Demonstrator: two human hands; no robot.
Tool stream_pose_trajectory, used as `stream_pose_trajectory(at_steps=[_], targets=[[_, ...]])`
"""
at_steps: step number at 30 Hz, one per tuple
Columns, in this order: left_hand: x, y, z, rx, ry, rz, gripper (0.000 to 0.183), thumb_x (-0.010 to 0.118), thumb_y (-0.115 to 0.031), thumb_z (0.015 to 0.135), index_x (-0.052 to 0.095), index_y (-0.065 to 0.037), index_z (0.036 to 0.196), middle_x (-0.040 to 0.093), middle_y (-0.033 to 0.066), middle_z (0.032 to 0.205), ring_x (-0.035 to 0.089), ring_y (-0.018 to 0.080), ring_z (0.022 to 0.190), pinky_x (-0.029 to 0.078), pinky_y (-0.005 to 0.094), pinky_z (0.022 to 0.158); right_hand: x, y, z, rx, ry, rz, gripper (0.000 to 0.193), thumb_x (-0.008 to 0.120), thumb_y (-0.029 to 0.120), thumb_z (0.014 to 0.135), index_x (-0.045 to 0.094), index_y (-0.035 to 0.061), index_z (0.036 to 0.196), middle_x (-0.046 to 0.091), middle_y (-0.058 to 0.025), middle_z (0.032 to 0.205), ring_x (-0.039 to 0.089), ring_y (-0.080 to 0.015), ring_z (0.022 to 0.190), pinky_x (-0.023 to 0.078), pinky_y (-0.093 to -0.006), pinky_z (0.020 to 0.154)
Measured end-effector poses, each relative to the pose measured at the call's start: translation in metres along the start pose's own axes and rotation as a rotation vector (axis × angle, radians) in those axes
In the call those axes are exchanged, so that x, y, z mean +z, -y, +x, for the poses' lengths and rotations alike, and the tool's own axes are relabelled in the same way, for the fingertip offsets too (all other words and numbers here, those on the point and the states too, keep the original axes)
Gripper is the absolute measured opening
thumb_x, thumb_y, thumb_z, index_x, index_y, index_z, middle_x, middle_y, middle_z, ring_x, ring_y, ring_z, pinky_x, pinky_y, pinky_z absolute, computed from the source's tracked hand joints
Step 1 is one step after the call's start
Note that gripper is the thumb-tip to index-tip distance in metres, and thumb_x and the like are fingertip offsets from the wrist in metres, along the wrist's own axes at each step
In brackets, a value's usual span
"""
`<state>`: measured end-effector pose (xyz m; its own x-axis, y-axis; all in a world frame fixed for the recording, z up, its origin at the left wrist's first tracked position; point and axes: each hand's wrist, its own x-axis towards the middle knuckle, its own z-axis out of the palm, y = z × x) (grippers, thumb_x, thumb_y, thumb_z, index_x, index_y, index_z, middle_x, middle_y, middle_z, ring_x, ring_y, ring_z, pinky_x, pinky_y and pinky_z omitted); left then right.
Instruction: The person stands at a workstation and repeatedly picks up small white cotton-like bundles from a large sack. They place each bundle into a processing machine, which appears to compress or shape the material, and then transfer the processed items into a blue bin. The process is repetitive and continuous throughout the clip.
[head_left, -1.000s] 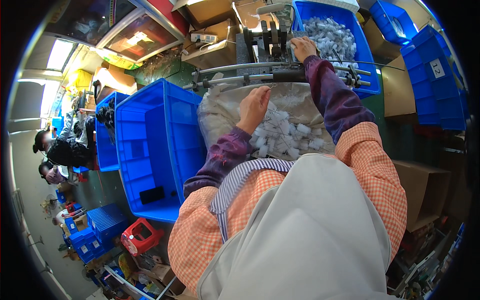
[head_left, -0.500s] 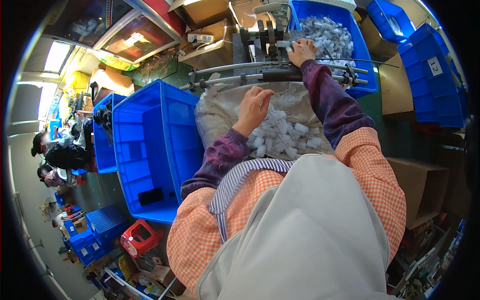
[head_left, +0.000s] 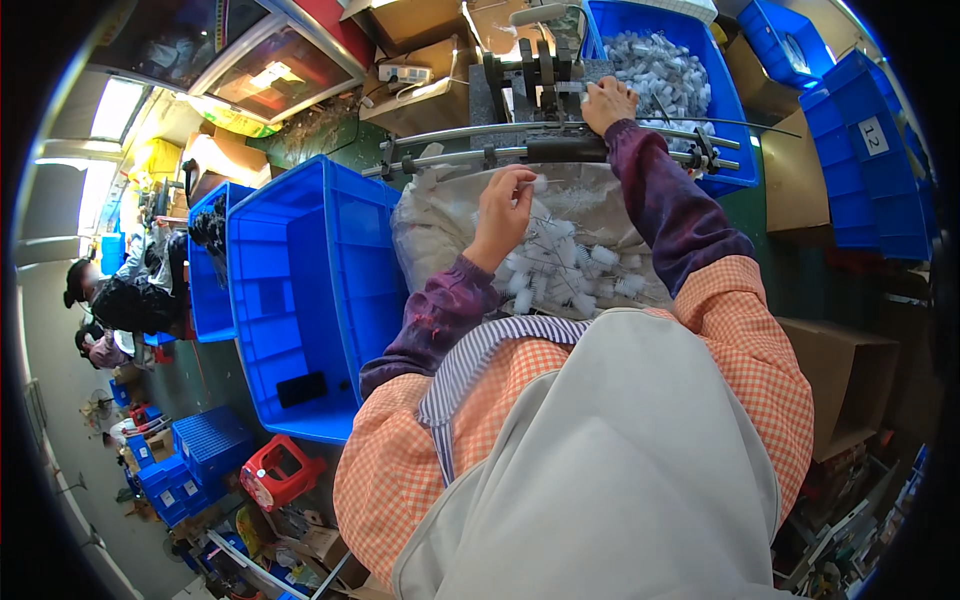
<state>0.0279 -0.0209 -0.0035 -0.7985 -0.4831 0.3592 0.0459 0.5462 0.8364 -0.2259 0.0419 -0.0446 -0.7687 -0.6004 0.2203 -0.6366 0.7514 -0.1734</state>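
My left hand [head_left: 503, 215] is raised over a pale cloth [head_left: 425, 225], its fingers bent with thumb and forefinger apart. A small white bristle brush [head_left: 540, 184] shows blurred right at its fingertips; whether it still touches them is hard to see. Below on the cloth lies a heap of white brushes [head_left: 560, 265] with thin wire stems. My right hand [head_left: 610, 104] reaches to the dark metal machine [head_left: 540, 78], fingers closed near its spindle; what they grip is hidden. Two metal rails [head_left: 460, 134] and a black roller [head_left: 566, 150] run across in front of the machine.
A blue bin [head_left: 660, 75] full of white brushes stands beyond my right hand. At the left, a large blue crate [head_left: 290, 300] has a black phone-like object [head_left: 301, 389] inside. Cardboard boxes [head_left: 840, 385], blue crates [head_left: 865, 150] and a red stool [head_left: 283, 470] stand around; people are far left.
My left hand's fingers have loosened from a pinch, and a white brush now shows at their tips. My right hand has stayed at the machine, shifted only slightly.
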Motion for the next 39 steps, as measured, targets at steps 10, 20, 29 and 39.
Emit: stream_pose_trajectory(at_steps=[10, 20, 29, 39], targets=[[0.010, -0.014, 0.016, 0.015, -0.027, -0.066, 0.009, 0.063, 0.001, 0.076, 0.062, 0.001, 0.085, 0.062, 0.0062, 0.089, 0.061, 0.0129, 0.075, 0.048, 0.0225, 0.065, -0.052, -0.076, 0.031, 0.132, 0.143, -0.241, 0.023, 0.046, 0.017, 0.080, 0.062, 0.0153, 0.096, 0.062, -0.0083, 0.101, 0.059, -0.0283, 0.096, 0.044, -0.0431, 0.076], [0.034, -0.017, 0.040, 0.151, -0.041, -0.023, 0.015, 0.063, -0.004, 0.077, 0.061, 0.000, 0.092, 0.061, 0.0109, 0.089, 0.063, 0.0175, 0.074, 0.049, 0.0249, 0.063, -0.102, -0.014, -0.065, -0.431, 0.537, 0.896, 0.029, 0.054, 0.017, 0.085, 0.056, 0.0057, 0.112, 0.063, -0.0075, 0.092, 0.057, -0.0144, 0.079, 0.046, -0.0304, 0.069], [-0.012, 0.039, -0.015, -0.270, 0.347, 0.596, 0.033, 0.052, -0.031, 0.086, 0.060, -0.002, 0.099, 0.062, 0.0183, 0.091, 0.061, 0.0335, 0.078, 0.047, 0.0391, 0.070, -0.002, -0.022, 0.006, -0.096, -0.169, 0.111, 0.017, 0.053, 0.022, 0.080, 0.063, 0.0186, 0.094, 0.060, -0.0008, 0.096, 0.057, -0.0232, 0.091, 0.041, -0.0388, 0.078], [0.002, 0.039, -0.023, -0.240, 0.369, 0.152, 0.027, 0.051, -0.024, 0.085, 0.060, 0.000, 0.094, 0.062, 0.0205, 0.084, 0.060, 0.0357, 0.079, 0.046, 0.0388, 0.070, 0.011, -0.015, 0.020, -0.083, -0.056, -0.004, 0.020, 0.052, 0.026, 0.081, 0.061, 0.0215, 0.098, 0.060, 0.0029, 0.100, 0.052, -0.0209, 0.099, 0.036, -0.0397, 0.082]])
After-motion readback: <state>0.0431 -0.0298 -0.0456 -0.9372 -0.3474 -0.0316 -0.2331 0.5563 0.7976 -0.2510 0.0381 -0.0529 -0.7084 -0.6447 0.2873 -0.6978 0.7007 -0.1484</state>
